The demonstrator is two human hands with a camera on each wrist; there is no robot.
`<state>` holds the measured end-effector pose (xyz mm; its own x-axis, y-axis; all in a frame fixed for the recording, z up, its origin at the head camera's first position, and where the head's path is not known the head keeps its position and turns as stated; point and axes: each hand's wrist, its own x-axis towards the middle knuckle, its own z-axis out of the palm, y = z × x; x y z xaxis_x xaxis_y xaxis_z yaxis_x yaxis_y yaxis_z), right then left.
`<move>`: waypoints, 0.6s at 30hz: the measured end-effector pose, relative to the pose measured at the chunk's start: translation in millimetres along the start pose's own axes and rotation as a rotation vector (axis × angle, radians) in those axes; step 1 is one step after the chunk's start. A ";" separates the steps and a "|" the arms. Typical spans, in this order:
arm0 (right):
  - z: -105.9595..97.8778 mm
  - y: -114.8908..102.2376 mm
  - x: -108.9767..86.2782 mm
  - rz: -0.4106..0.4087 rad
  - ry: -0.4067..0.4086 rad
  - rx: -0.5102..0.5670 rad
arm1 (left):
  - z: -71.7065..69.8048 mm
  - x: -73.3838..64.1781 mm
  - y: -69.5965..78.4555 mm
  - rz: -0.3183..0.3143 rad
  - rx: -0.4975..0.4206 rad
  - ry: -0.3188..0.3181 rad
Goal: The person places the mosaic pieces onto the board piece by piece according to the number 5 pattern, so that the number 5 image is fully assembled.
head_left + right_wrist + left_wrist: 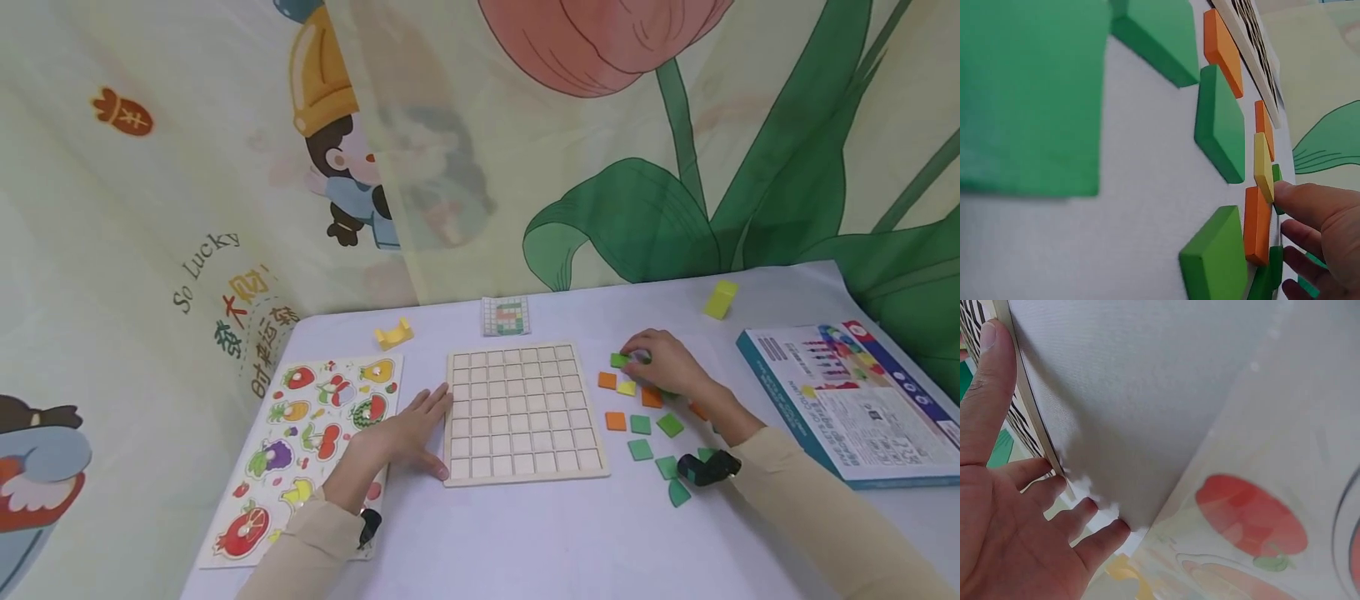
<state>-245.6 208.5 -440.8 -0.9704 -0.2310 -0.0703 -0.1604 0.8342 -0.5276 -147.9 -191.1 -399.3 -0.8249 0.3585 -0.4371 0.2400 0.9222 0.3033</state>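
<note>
A wooden board with a grid of square cells [525,412] lies in the middle of the table. My left hand [408,429] rests flat at its left edge, fingers spread; in the left wrist view, the thumb [997,369] touches the board's rim. To the right of the board lie loose square tiles in green, orange and yellow. My right hand [663,362] reaches over the far ones, thumb and forefinger pinching a green tile [618,360]. Beside it, the right wrist view shows a yellow tile [1263,165] and an orange tile [1257,225].
A fruit picture board [315,442] lies under my left forearm. Behind the grid board are a small pattern card [506,317] and a yellow curved piece [394,335]. A yellow block [721,300] stands far right, near a flat printed box [862,408]. Printed cloth [465,167] hangs behind.
</note>
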 end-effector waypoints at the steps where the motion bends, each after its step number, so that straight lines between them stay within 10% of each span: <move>1: 0.7 -0.1 -0.1 0.005 0.002 0.009 | 0.1 0.0 0.2 -0.001 0.002 0.000; 18: 31.9 -57.8 21.1 -0.208 -0.032 0.110 | 0.3 -1.2 1.1 0.010 -0.005 0.000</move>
<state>-251.0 139.5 -438.8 -0.9119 -0.4096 0.0242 -0.3344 0.7077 -0.6224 -146.4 -190.5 -398.7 -0.8222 0.3679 -0.4343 0.2460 0.9178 0.3116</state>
